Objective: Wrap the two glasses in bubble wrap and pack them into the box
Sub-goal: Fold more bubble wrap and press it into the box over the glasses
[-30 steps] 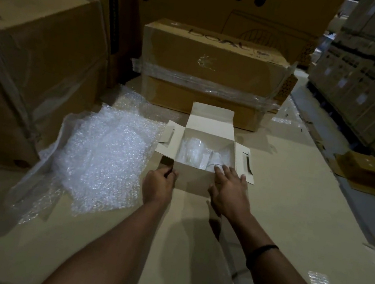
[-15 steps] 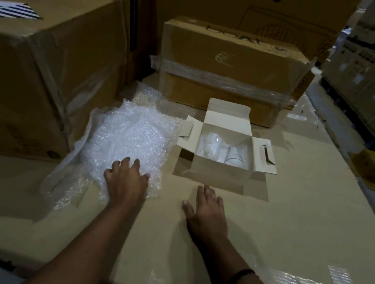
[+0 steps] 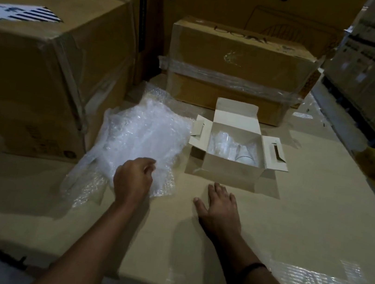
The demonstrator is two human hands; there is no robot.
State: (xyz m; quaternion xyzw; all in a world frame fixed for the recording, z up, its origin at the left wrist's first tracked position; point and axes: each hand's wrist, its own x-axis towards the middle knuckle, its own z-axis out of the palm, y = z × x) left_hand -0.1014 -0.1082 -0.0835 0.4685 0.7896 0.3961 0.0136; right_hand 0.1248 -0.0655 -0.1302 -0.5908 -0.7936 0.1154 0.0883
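On the surface [image 3: 317,210] in front of you, the open box [image 3: 230,175] stands with its flaps spread. The two glasses [image 3: 224,142] lie inside it, clear and hard to tell apart in the dim light. The right one seems to show its mouth towards you, so its long axis would run near to far, though I can't be sure. They look bare, so I judge the wrapping has not begun.

The wrap [image 3: 144,133] lies in a crumpled heap just left of the box, its right edge almost at the left flap. Your left hand [image 3: 133,181] sits on the near edge of that heap. Its grip is curled down into the plastic and appears to pinch the sheet, though blur hides the fingertips. Your right hand [image 3: 220,208] lies flat on the surface with the grip spread, holding nothing.

The relation that matters is that the box is straight beyond your right hand and close to it, while the wrap is under your left. The right hand is therefore the nearer one for lifting out a glass, and the left can draw a sheet free and lay it flat between you and the box. Brown cartons [image 3: 44,84] crowd the left and far sides, so keep the sheet on the near, open part.
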